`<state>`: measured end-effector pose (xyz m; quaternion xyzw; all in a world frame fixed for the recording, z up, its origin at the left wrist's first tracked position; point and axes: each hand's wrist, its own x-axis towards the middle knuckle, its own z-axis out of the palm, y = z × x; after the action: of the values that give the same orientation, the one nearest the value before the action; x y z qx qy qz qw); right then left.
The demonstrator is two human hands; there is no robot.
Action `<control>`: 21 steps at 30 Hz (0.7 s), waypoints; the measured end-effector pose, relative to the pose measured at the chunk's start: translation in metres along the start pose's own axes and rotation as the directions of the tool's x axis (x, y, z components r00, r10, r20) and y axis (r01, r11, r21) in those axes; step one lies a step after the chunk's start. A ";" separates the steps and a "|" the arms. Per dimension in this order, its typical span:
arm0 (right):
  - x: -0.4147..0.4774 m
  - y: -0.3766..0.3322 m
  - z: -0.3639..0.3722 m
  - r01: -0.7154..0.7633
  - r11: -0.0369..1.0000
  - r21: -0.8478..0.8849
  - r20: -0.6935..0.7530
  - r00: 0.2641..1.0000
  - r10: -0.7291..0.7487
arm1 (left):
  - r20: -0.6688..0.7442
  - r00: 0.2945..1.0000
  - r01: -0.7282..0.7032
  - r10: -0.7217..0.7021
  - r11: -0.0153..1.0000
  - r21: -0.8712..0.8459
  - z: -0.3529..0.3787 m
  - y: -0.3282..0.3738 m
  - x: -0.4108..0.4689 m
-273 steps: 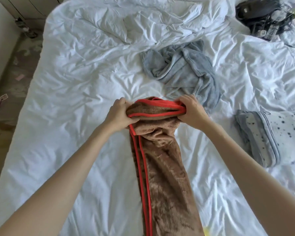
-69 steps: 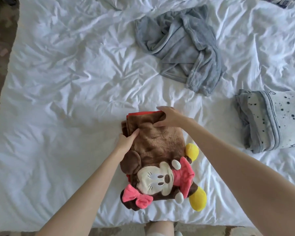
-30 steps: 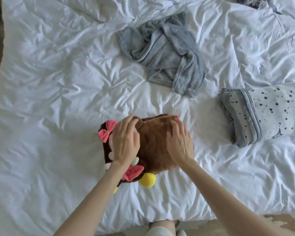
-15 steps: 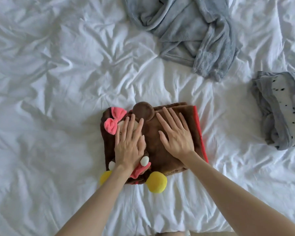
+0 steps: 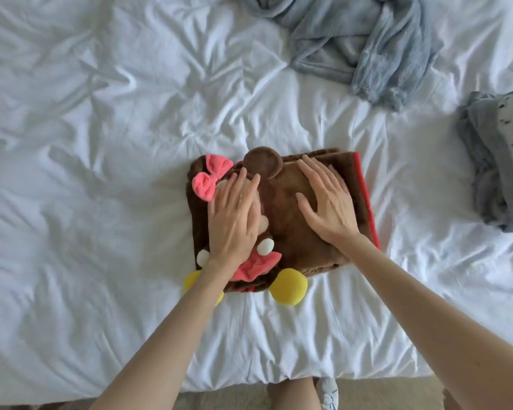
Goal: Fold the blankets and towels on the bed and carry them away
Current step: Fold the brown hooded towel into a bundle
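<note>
The brown blanket point(image 5: 288, 229) is seen as a compact folded packet on the white bed point(image 5: 101, 143), near the edge where the person stands. It is pressed flat from above by both hands. The left hand point(image 5: 234, 223) is laid with straight fingers on the plush figure part, between the pink bow point(image 5: 209, 180) and the yellow feet point(image 5: 288, 287). The right hand point(image 5: 329, 208) is spread on the plain brown part, just inside the red trim point(image 5: 367, 208). Nothing is gripped by either hand; the palms only rest on the cloth. The packet is a little wider than it is deep, so its long axis runs from left to right, and one hand lies over each half. For lifting, it is judged that each hand must be slid outward to its own short side and then under the packet. A grey blanket point(image 5: 353, 42) lies unfolded further up the bed, ahead and to the right, nearer to the right hand. A spotted blanket point(image 5: 498, 161) lies at the far right, probably folded already, but it is cut by the picture border and this cannot be said for certain.
</note>
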<state>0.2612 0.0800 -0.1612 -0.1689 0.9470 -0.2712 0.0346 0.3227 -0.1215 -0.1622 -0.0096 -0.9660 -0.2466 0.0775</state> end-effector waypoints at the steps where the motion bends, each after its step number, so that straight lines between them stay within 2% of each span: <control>1: 0.000 -0.002 -0.011 -0.061 0.997 0.051 -0.043 0.997 0.063 | -0.049 0.998 0.033 -0.040 0.991 -0.129 -0.012 0.000 0.002; 3: -0.005 -0.004 -0.030 -0.231 0.965 0.120 -0.154 0.956 0.248 | -0.164 0.967 0.145 -0.196 0.949 -0.278 -0.037 -0.004 -0.001; 4: -0.008 -0.005 -0.038 -0.346 0.923 0.166 -0.180 0.910 0.373 | -0.206 0.937 0.211 -0.284 0.925 -0.317 -0.049 -0.007 -0.004; 6: -0.014 -0.003 -0.050 -0.585 0.752 0.304 -0.105 0.764 0.637 | -0.230 0.863 0.345 -0.450 0.857 -0.383 -0.064 -0.014 -0.013; 7: -0.016 0.000 -0.054 -0.685 0.616 0.389 0.009 0.671 0.741 | -0.200 0.825 0.427 -0.529 0.815 -0.393 -0.068 -0.017 -0.017; 8: -0.020 0.002 -0.058 -0.760 0.456 0.463 0.161 0.578 0.800 | -0.133 0.781 0.521 -0.610 0.755 -0.397 -0.068 -0.020 -0.022; 9: -0.024 0.005 -0.062 -0.809 0.308 0.501 0.316 0.502 0.805 | -0.016 0.716 0.628 -0.698 0.653 -0.423 -0.066 -0.024 -0.026; 10: -0.027 0.009 -0.065 -0.840 0.205 0.502 0.441 0.452 0.775 | 0.138 0.620 0.725 -0.772 0.497 -0.478 -0.064 -0.026 -0.027; 11: -0.028 0.013 -0.067 -0.859 0.151 0.490 0.526 0.429 0.734 | 0.300 0.521 0.790 -0.799 0.318 -0.524 -0.062 -0.027 -0.026; 12: -0.029 0.018 -0.068 -0.870 0.128 0.477 0.585 0.422 0.693 | 0.424 0.464 0.817 -0.778 0.192 -0.543 -0.060 -0.028 -0.024; 13: -0.029 0.022 -0.068 -0.877 0.116 0.466 0.627 0.420 0.656 | 0.490 0.469 0.821 -0.735 0.157 -0.549 -0.058 -0.028 -0.022; 14: -0.029 0.026 -0.069 -0.884 0.100 0.457 0.660 0.412 0.628 | 0.514 0.505 0.809 -0.693 0.173 -0.562 -0.058 -0.029 -0.020; 17: -0.030 0.025 -0.075 -0.897 -0.020 0.442 0.729 0.346 0.591 | 0.525 0.608 0.737 -0.595 0.178 -0.652 -0.067 -0.022 -0.012; 19: -0.034 0.022 -0.080 -0.876 -0.091 0.473 0.740 0.339 0.581 | 0.526 0.628 0.717 -0.574 0.164 -0.677 -0.075 -0.016 -0.009; 21: -0.037 0.019 -0.088 -0.848 -0.120 0.516 0.723 0.357 0.591 | 0.521 0.637 0.710 -0.569 0.170 -0.683 -0.084 -0.007 -0.001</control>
<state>0.2766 0.1519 -0.0973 0.3964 0.5687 -0.6136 0.3780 0.3351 -0.1679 -0.0927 0.3427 -0.6245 -0.6916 -0.1194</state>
